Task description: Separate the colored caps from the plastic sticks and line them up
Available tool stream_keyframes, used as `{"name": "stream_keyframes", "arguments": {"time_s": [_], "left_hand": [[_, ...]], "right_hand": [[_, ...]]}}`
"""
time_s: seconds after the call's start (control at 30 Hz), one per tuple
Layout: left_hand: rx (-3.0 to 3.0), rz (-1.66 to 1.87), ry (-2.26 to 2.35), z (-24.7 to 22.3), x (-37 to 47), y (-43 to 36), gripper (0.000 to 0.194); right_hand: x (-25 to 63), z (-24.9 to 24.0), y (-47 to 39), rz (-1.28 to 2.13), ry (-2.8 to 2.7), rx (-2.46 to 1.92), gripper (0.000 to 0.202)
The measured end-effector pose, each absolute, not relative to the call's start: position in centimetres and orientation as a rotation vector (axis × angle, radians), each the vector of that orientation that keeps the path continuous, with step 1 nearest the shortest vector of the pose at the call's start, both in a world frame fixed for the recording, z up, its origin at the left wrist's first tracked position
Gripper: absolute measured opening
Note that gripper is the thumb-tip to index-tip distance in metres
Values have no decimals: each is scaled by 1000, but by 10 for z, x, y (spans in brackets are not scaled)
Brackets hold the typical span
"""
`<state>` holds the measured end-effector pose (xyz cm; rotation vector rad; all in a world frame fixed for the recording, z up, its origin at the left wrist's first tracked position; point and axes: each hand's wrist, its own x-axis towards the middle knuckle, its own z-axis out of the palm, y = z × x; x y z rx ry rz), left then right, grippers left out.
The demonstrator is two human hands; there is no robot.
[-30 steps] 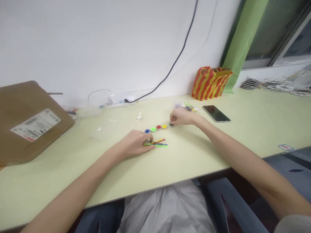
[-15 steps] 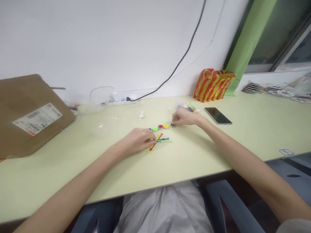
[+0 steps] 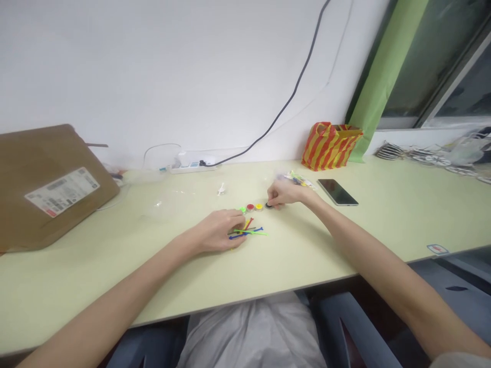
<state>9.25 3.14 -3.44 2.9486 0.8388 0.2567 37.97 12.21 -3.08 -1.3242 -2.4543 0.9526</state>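
A row of small round pieces lies mid-table: a green one [image 3: 242,210], a red one [image 3: 250,207], a yellow one [image 3: 259,207] and a black one [image 3: 269,206]. My right hand [image 3: 283,193] has its fingertips pinched on the black piece at the row's right end. Below the row, thin coloured sticks [image 3: 249,232] in blue, green, red and yellow lie crossed in a loose pile. My left hand [image 3: 222,230] rests at the pile's left side, thumb and fingers apart around the sticks' ends, gripping none that I can see.
Behind my right hand lies a packet of coloured parts [image 3: 299,179], with a tablet [image 3: 337,192] beside it. A striped bag [image 3: 330,145] stands at the wall. A brown package [image 3: 49,189] is at the left, a power strip [image 3: 192,167] at the back, a small white piece [image 3: 221,189] mid-table.
My left hand has spread over the pile's left side, and the sticks have shifted, with the blue and green ones now lying across the others. The view has moved slightly. My right hand remains at the black piece.
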Motion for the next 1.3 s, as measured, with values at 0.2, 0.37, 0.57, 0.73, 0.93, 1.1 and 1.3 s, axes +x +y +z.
{"name": "stream_keyframes", "arguments": {"time_s": [0.2, 0.37, 0.57, 0.73, 0.93, 1.1, 1.3], "left_hand": [[2867, 317, 785, -33, 93, 28, 7], [2878, 306, 789, -34, 92, 30, 16], [2940, 495, 921, -36, 86, 40, 29], [2838, 736, 1242, -37, 66, 60, 35], [2792, 460, 1367, -53, 38, 92, 49], [2775, 334, 1476, -66, 32, 107, 54], [2740, 282, 1507, -70, 32, 110, 62]], "right_hand": [[382, -39, 124, 1037, -2370, -1259, 19], [380, -46, 122, 1000, -2375, -1244, 13], [379, -45, 121, 969, -2415, -1254, 11], [381, -43, 119, 1025, -2407, -1233, 13], [381, -48, 121, 1054, -2386, -1189, 11], [373, -54, 121, 878, -2373, -1123, 17], [372, -49, 117, 844, -2450, -1094, 22]]}}
